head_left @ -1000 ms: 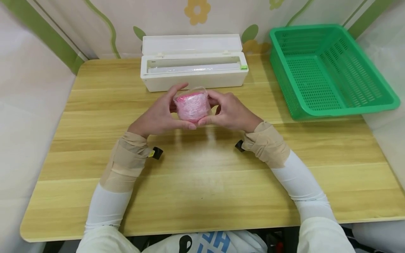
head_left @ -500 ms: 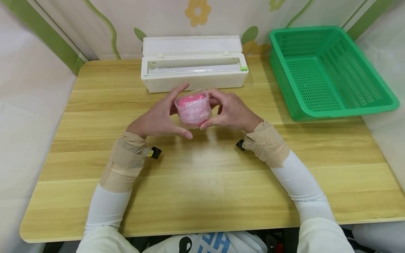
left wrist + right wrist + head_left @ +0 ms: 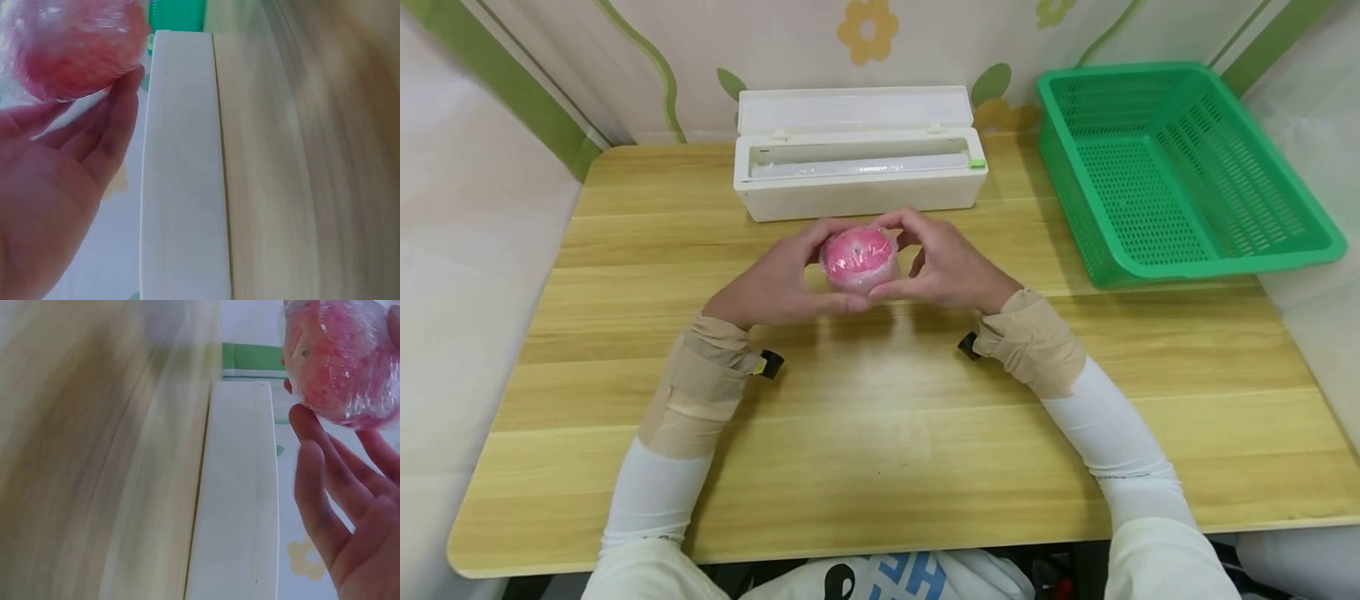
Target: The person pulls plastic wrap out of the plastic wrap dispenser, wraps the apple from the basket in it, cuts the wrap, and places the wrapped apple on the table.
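A pink rounded thing wrapped in clear plastic film (image 3: 859, 257) is held above the table between both hands; the wrapping hides its exact kind. My left hand (image 3: 775, 279) grips its left side, thumb along the near edge and fingers behind. From the right, my right hand (image 3: 951, 267) pinches it between thumb and fingers. Crinkled, shiny layers of film on the wrapped thing (image 3: 81, 53) show in the left wrist view. In the right wrist view, fingertips (image 3: 303, 419) touch its underside. Just beyond the hands stands a white cling film dispenser (image 3: 857, 198), lid raised.
Inside the dispenser lies a film roll (image 3: 865, 165), and a green slider (image 3: 977, 163) sits at its right end. A green plastic basket (image 3: 1150, 271) stands at the back right of the wooden table (image 3: 880, 467). A flower-patterned curtain (image 3: 917, 50) hangs behind.
The wrapped thing has tipped, so its bright pink face now points up toward the head camera. My left thumb lifted off it and has come back against its near edge.
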The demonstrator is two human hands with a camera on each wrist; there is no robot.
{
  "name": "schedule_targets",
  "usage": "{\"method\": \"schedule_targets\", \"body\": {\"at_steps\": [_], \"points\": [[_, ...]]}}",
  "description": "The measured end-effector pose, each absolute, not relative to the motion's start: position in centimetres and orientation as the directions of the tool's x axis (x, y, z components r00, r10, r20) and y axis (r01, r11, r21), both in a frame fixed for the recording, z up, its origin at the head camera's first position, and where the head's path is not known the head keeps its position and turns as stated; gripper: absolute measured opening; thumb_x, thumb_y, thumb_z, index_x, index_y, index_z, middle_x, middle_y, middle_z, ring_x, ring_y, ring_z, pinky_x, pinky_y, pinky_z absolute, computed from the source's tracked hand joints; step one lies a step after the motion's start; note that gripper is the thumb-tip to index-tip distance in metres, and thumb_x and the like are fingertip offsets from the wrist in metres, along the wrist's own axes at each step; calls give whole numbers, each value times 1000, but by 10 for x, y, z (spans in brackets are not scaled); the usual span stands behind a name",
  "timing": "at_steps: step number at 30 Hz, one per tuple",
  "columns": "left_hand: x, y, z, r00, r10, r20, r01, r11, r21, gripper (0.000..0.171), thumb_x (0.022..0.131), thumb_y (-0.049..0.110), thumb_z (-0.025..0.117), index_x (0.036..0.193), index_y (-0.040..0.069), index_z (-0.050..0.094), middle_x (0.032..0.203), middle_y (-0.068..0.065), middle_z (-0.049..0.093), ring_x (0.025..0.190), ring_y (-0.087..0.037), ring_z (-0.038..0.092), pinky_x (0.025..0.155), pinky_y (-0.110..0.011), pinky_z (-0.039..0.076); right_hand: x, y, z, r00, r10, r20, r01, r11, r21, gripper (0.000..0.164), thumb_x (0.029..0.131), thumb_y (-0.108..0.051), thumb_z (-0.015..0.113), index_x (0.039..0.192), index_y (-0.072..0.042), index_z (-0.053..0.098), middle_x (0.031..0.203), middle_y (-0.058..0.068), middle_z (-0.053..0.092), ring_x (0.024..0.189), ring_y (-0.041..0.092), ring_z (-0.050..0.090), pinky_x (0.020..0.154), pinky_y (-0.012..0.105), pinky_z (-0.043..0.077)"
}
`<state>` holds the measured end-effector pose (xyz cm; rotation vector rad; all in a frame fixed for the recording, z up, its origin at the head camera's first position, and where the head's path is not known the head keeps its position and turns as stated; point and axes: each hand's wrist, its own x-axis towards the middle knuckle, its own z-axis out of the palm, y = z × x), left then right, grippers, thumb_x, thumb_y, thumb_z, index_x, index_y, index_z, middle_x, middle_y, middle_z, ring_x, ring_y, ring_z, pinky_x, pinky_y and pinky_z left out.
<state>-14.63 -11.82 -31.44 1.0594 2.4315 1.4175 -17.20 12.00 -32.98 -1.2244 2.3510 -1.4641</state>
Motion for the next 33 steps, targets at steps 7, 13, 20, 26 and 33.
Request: {"method": "schedule_targets", "body": {"at_steps": [7, 13, 20, 26, 33], "points": [[-151, -120, -323, -696, 682, 223, 538, 291, 791, 71, 75, 18, 81, 134, 1, 45, 123, -5, 53, 108, -15, 51, 92, -33, 41, -171, 121, -330, -679, -703, 212, -515, 251, -819, 58, 77, -27, 80, 120, -7, 47, 117, 1, 53, 100, 21, 55, 67, 36, 50], [-160, -121, -345, -695, 702, 159, 538, 361, 762, 75, 81, 29, 76, 140, 4, 38, 127, -1, 51, 111, -13, 50, 93, -33, 40, -178, 123, -342, -681, -712, 171, -510, 293, -809, 57, 76, -23, 80, 120, -7, 48, 117, 4, 54, 98, 21, 56, 75, 39, 50], [-172, -121, -365, -664, 737, 128, 567, 385, 728, 59, 90, 43, 63, 137, 13, 44, 125, 10, 52, 112, -7, 50, 91, -31, 41, -196, 126, -368, -647, -756, 100, -514, 335, -790, 62, 78, -39, 77, 127, -11, 50, 118, -2, 53, 100, 16, 56, 80, 34, 48], [-173, -119, -365, -644, 755, 121, 545, 343, 765, 51, 95, 34, 58, 138, 12, 43, 127, 7, 51, 113, -9, 51, 90, -30, 42, -203, 130, -374, -637, -768, 62, -493, 344, -799, 49, 81, -45, 72, 119, -18, 54, 114, -6, 55, 100, 13, 56, 81, 30, 47], [-171, -128, -363, -643, 766, 10, 474, 388, 791, 57, 96, 41, 54, 145, 19, 34, 134, 10, 45, 120, -9, 46, 94, -33, 40, -206, 134, -377, -578, -816, 33, -488, 313, -814, 60, 84, -47, 68, 135, -21, 48, 123, -10, 54, 107, 12, 54, 89, 31, 44]]}}
